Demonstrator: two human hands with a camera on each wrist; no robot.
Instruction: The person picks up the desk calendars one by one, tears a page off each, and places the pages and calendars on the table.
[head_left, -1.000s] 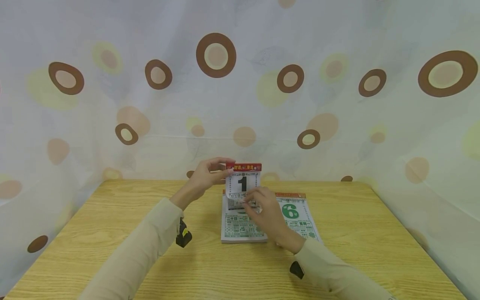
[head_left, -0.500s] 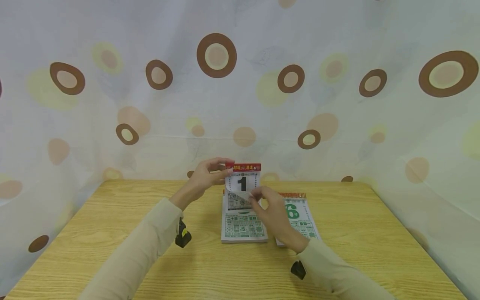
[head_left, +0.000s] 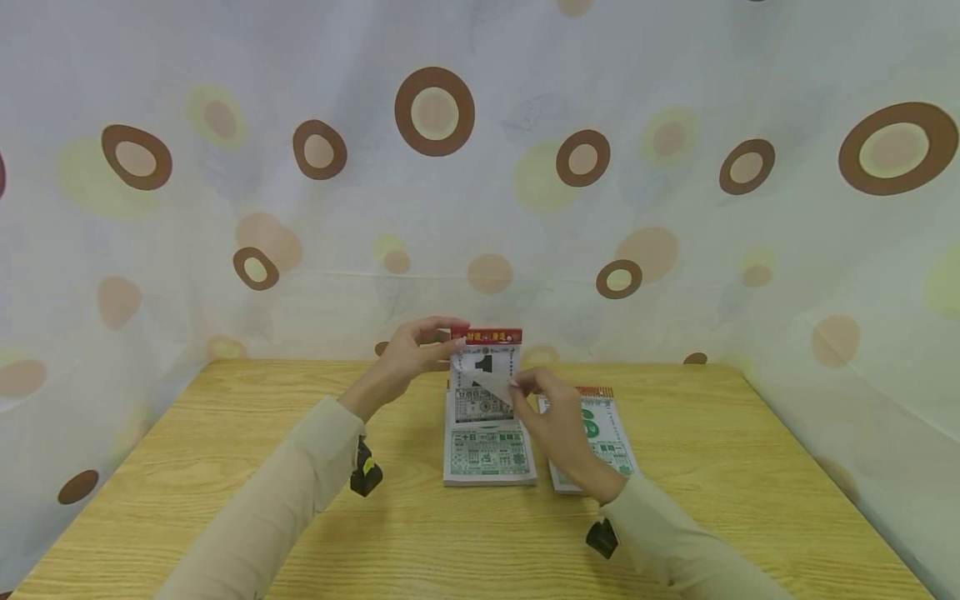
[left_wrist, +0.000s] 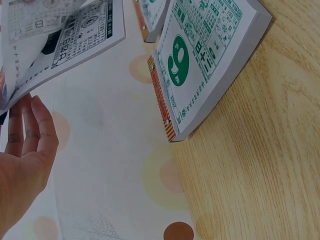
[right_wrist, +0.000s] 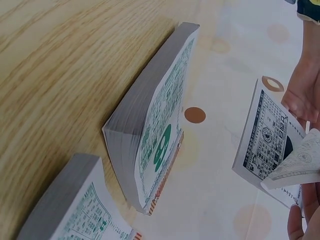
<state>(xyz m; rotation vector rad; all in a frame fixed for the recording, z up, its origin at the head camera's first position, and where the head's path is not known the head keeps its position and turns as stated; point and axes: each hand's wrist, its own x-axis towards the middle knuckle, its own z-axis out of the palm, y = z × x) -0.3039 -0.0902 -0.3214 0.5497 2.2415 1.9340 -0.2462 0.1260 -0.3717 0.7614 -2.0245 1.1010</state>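
Held up in my left hand by its red top edge is a small calendar pad. Its top sheet is lifted at the lower right corner, which my right hand pinches between thumb and finger. Part of a black figure shows on the turned sheet, and a printed page lies exposed under it in the right wrist view. Beneath the small pad, a thick calendar block with green print rests on the table. In the left wrist view, the fingers of my left hand stand behind the pad.
A second thick calendar block with a green figure lies to the right, partly behind my right hand. The wooden table reaches back to a patterned curtain, which also hangs at both sides.
My right hand has moved to the right and slightly up, drawing the sheet's corner with it and uncovering more of the page beneath. The left hand keeps its hold at nearly the same place.
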